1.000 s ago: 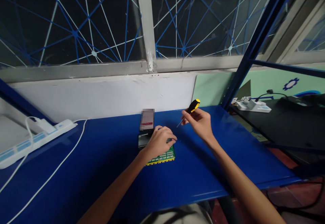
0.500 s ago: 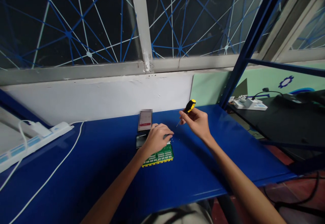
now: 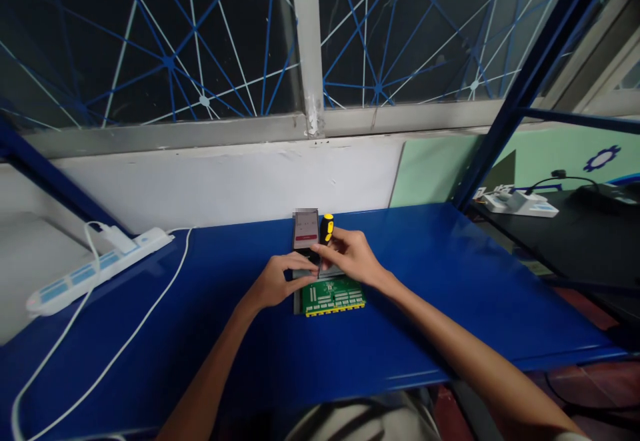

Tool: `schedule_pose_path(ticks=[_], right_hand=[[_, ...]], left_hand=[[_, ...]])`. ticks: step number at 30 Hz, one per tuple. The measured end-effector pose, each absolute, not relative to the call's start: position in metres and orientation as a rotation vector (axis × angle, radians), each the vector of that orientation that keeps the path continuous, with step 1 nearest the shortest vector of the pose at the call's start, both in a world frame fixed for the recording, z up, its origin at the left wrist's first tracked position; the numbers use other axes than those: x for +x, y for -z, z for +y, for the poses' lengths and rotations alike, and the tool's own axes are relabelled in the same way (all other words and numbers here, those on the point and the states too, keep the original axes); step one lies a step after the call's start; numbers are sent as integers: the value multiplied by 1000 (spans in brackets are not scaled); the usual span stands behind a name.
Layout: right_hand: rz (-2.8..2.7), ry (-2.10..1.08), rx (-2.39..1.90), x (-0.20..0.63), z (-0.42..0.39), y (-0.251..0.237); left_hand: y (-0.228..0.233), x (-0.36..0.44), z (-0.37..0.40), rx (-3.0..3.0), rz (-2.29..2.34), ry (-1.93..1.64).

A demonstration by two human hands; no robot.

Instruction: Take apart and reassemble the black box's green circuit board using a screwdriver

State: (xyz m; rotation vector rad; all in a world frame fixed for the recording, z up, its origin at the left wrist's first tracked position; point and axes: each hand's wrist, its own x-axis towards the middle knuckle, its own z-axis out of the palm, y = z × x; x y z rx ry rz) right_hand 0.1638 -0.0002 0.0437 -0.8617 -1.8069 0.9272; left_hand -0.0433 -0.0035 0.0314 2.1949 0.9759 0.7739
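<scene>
- While the right hand (image 3: 354, 255) grips the yellow-and-black screwdriver (image 3: 327, 228) upright, the left hand (image 3: 274, 281) is narrowed near its shaft; left-hand contents cannot be determined.
- Green circuit board (image 3: 337, 294): on blue table (image 3: 425, 307), dark casing (image 3: 297, 303) along its left edge.

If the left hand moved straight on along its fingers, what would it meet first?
Probably the lower part of the screwdriver, held in the right hand close to the left hand; depth there is unclear.

The left hand (image 3: 275, 282) covers the far-left corner of the green circuit board (image 3: 334, 294); the right hand (image 3: 357, 254) partly hides the screwdriver (image 3: 327, 227) (tip contact unclear); lettering on the smartphone (image 3: 306, 229) is blurred.
</scene>
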Motion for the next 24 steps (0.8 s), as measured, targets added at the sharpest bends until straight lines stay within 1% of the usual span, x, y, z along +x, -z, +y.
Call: schedule_pose_path(ticks=[5, 13, 24], right_hand=[[-1895, -875, -859, 148, 0, -37], [-1983, -725, -896, 146, -2, -33], [-1996, -706, -925, 146, -2, -31]], left_hand=[[-27, -49, 1, 2223, 1034, -736], [-22, -50, 3, 2228, 1039, -714], [-22, -50, 4, 2249, 1046, -702]])
